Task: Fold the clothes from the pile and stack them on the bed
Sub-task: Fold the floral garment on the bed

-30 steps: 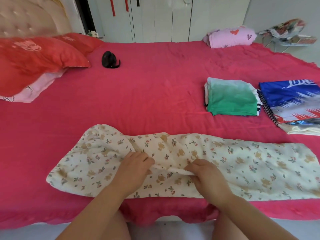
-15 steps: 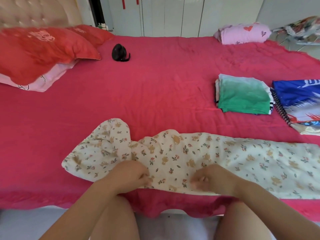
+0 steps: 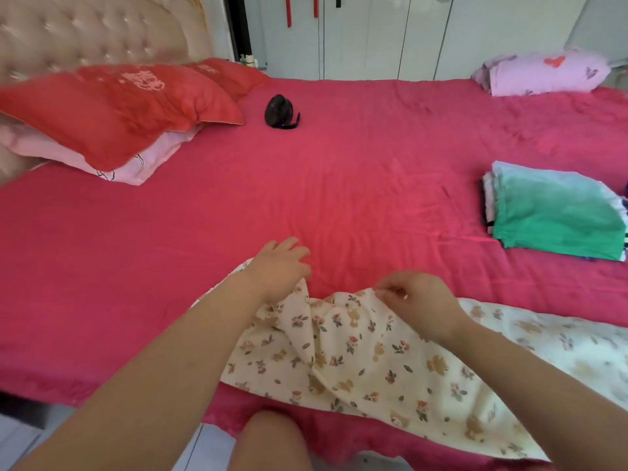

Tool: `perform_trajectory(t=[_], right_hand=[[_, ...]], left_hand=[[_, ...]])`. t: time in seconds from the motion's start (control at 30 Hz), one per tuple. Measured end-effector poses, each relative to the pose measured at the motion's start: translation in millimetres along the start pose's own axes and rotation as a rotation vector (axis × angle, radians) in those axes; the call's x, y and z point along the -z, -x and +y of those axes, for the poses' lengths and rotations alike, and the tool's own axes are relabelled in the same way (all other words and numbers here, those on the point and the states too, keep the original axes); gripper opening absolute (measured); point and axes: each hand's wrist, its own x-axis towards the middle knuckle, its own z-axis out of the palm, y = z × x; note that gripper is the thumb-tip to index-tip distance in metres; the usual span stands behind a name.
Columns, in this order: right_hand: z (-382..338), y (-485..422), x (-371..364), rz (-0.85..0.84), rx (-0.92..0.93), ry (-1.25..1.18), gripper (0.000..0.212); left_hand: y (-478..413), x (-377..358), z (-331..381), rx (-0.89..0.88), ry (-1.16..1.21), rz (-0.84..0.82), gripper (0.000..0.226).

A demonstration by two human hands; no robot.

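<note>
A cream floral garment (image 3: pixel 356 355) lies along the near edge of the red bed (image 3: pixel 339 185), stretching off to the right. My left hand (image 3: pixel 278 270) holds the cloth's lifted left part, fingers reaching forward over the sheet. My right hand (image 3: pixel 414 297) pinches the upper edge of the cloth near its middle. A folded green-and-white garment (image 3: pixel 557 215) tops a small stack at the right.
Red and pink pillows (image 3: pixel 112 113) lie at the far left by the tufted headboard. A small black object (image 3: pixel 280 112) sits on the sheet behind. A folded pink bundle (image 3: pixel 543 73) rests at the far right corner. White wardrobe doors stand behind the bed.
Both hands moved up from the near hem; the left end of the floral garment has been lifted and brought over toward the middle. The view has shifted left.
</note>
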Motion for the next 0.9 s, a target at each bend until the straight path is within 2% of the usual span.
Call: perform_trajectory(t=[0.1, 0.17, 0.27, 0.37, 0.43, 0.5, 0.57, 0.63, 0.7, 0.73, 0.77, 0.83, 0.9], right_hand=[[-37.4, -2.9, -27.4, -0.092, 0.079, -0.018, 0.021], [-54.9, -5.4, -48.3, -0.136, 0.064, -0.024, 0.032], [-68.8, -9.8, -73.6, -0.119, 0.093, 0.123, 0.05], [-78.8, -11.4, -82.7, -0.098, 0.099, 0.191, 0.041], [-87.0, -10.9, -84.7, -0.073, 0.156, 0.167, 0.026], [-95.3, -6.3, -86.0, -0.048, 0.253, 0.111, 0.021], [-102.9, 3.6, -87.1, -0.091, 0.341, 0.037, 0.023], [-106.8, 15.4, -91.1, -0.231, 0.413, 0.035, 0.027], [-106.4, 23.8, -96.8, -0.453, 0.431, 0.116, 0.03], [-105.8, 26.6, -99.5, -0.546, 0.428, 0.154, 0.031], [-104.9, 28.4, -101.8, -0.597, 0.42, 0.168, 0.032], [-105.2, 29.8, -99.5, -0.569, 0.399, 0.146, 0.031], [-103.4, 29.5, -91.7, -0.485, 0.378, 0.108, 0.028]], left_hand=[[-1.9, -13.3, -10.1, -0.047, -0.103, -0.029, 0.033], [2.5, -21.5, -17.0, -0.054, -0.123, 0.029, 0.031], [21.7, -23.2, -28.3, -0.003, -0.072, 0.153, 0.029], [53.1, -26.4, -39.4, -0.032, -0.047, 0.416, 0.024], [74.6, -35.4, -47.0, -0.005, -0.065, 0.505, 0.028], [98.8, -43.5, -47.9, 0.039, -0.039, 0.524, 0.023], [123.9, -55.3, -49.1, 0.022, 0.024, 0.495, 0.012], [147.1, -64.8, -51.6, 0.085, 0.113, 0.281, 0.014], [160.4, -69.5, -54.5, 0.202, 0.215, 0.088, 0.029], [163.2, -71.2, -55.0, 0.256, 0.298, 0.093, 0.039], [162.9, -72.7, -54.7, 0.31, 0.391, 0.168, 0.046], [154.5, -70.9, -50.6, 0.407, 0.518, 0.337, 0.04], [138.4, -72.7, -47.8, 0.487, 0.622, 0.406, 0.034]])
